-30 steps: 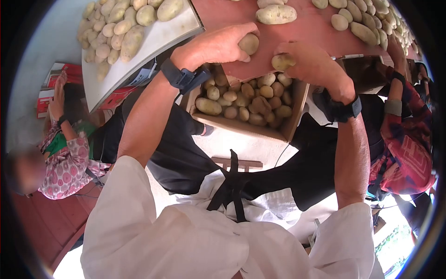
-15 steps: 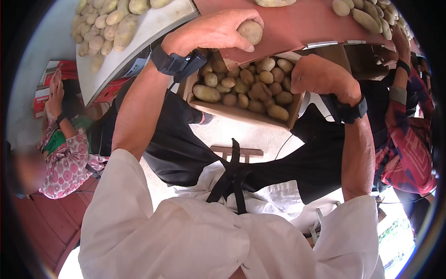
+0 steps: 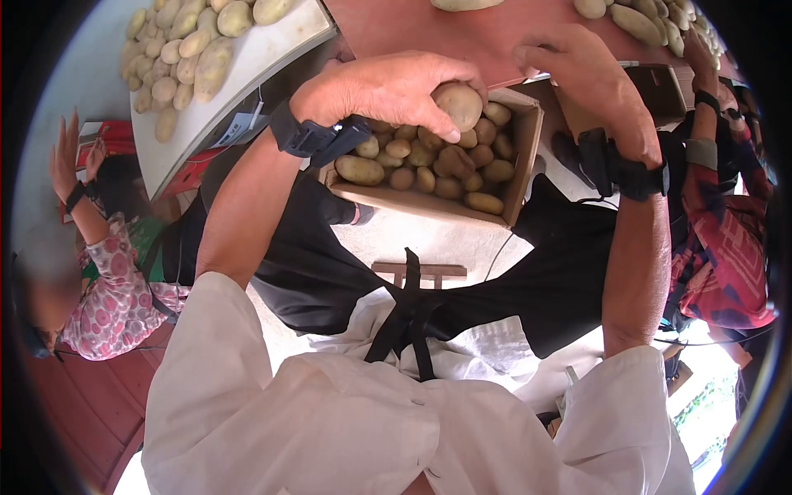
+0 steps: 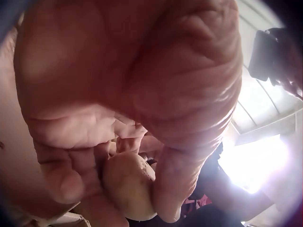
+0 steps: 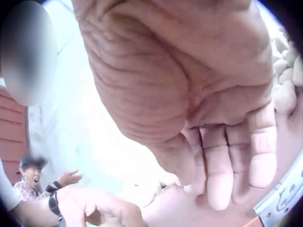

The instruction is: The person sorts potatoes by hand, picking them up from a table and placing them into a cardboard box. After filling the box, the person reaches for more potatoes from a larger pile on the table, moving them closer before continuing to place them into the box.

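My left hand grips a round, pale potato between thumb and fingers, over the far part of a cardboard box. In the left wrist view the thumb presses one side of the potato and the fingers lie along the other. Several potatoes of mixed sizes lie in the box. At the red table's edge, to the right of the box, is my right hand. The right wrist view shows its palm and extended fingers with nothing held.
A potato pile covers part of the white table at left; another pile sits at far right on the red table. One long potato lies at top. People sit close on both sides. Another open box stands at right.
My right hand held a small potato, passed over the box's right side, and has risen to the table edge without it. My left hand has moved right and down over the box, keeping its potato.
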`<state>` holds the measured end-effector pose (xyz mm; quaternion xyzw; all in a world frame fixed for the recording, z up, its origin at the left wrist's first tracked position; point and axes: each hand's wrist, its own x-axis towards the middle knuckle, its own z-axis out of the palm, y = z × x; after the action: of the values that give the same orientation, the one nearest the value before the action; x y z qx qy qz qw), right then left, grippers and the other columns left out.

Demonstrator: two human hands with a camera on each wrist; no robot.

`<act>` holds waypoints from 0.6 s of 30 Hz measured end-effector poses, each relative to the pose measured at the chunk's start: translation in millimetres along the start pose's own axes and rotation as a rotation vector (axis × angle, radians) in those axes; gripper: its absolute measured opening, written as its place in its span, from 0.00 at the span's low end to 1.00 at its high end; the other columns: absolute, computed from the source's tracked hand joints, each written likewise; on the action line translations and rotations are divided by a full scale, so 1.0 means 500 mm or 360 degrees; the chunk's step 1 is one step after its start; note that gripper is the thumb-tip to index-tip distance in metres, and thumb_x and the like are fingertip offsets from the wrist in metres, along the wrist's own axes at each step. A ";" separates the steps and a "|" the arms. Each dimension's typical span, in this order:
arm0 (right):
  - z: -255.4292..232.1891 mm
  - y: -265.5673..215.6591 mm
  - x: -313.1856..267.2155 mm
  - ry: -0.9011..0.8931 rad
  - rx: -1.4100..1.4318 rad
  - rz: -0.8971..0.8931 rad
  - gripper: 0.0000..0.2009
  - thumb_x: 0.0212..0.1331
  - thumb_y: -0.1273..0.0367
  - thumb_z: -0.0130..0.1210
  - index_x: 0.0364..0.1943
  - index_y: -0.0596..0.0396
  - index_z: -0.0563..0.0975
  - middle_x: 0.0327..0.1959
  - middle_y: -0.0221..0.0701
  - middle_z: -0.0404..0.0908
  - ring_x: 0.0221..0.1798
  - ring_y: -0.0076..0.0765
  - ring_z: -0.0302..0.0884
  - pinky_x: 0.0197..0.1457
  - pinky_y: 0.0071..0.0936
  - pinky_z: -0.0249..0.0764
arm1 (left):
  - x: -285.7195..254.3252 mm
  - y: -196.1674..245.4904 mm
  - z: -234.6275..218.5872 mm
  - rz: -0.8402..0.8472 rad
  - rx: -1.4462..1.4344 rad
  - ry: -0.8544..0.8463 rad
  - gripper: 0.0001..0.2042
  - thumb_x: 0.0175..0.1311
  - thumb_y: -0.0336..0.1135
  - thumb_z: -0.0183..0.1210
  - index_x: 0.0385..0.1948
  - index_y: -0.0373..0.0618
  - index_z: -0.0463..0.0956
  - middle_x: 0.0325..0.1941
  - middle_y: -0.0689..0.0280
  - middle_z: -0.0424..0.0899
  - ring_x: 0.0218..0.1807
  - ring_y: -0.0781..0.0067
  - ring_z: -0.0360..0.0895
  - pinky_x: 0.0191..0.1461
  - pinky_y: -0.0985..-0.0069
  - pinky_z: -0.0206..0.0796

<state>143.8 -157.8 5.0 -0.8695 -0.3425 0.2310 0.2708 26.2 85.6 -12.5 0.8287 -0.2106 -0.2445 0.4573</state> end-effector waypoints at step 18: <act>-0.013 -0.025 -0.005 0.0506 0.0000 0.0056 0.18 0.63 0.61 0.56 0.48 0.62 0.83 0.40 0.51 0.87 0.44 0.57 0.86 0.50 0.42 0.79 | 0.028 0.007 0.051 0.0190 0.0221 0.0749 0.14 0.65 0.29 0.64 0.52 0.40 0.80 0.41 0.53 0.88 0.41 0.55 0.86 0.49 0.63 0.76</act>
<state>139.8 -153.8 18.3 -0.9010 -0.2799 0.0951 0.3174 21.6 59.2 -24.2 0.8783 -0.1632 -0.0022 0.4494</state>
